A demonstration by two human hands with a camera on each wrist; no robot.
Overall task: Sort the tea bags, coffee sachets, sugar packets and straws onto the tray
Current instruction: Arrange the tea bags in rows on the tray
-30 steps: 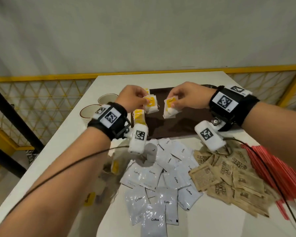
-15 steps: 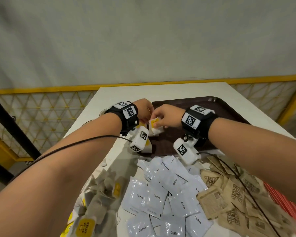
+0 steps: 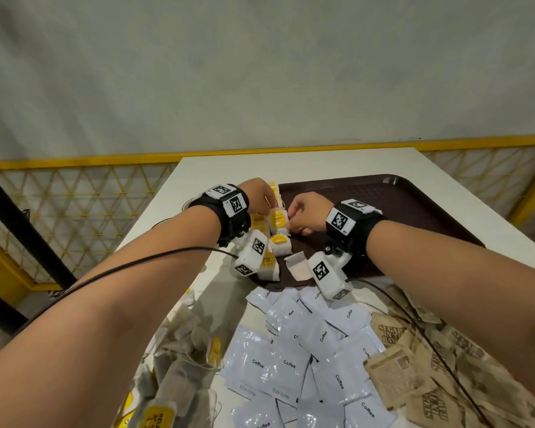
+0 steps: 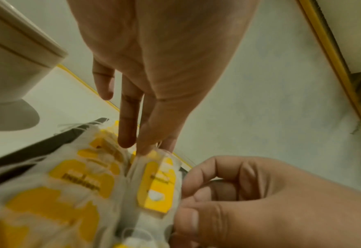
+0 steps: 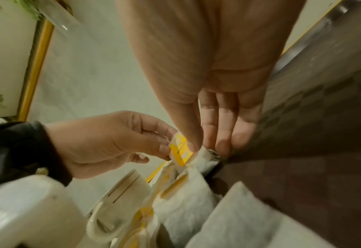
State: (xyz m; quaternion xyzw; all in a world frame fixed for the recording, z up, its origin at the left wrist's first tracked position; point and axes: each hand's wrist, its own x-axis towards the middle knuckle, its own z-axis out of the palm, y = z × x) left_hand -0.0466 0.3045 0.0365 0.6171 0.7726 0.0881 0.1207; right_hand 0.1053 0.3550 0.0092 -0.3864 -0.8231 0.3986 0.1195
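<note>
Both hands meet just above the middle of the head view, at the near-left edge of the brown tray (image 3: 414, 208). The left hand (image 3: 260, 196) pinches the top edge of 1 upright tea bag (image 3: 278, 220) between thumb and fingertip, its other fingers hanging straight beside it in the left wrist view. The right hand (image 3: 306, 213) is curled, thumb and forefinger nipping the same bag's side near its yellow tag. Holding it from 2 sides looks meant to keep the limp bag standing while it is slotted in line, so that the tags face one way and the row stays tight.

That row of tea bags (image 3: 272, 242) runs along the tray's left edge toward the viewer; 1 more pale bag (image 3: 297, 265) lies flat on the tray near the right wrist. The rest of the tray is bare, so the sorting seems barely begun.

Lower in the frame, off the tray, lie the unsorted stocks: loose tea bags (image 3: 179, 344) at lower left, white coffee sachets (image 3: 306, 350) in the lower middle, brown sugar packets (image 3: 430, 366) at lower right. The straws are not visible now. A pale cup (image 4: 11, 55) stands at the upper left of the left wrist view, beside the tray.

Compared with 1 second ago, when each hand carried its own bag above the tray, the hands have come down and closed together on 1 bag in the row, and the head has tipped up, pushing the piles lower in the frame
</note>
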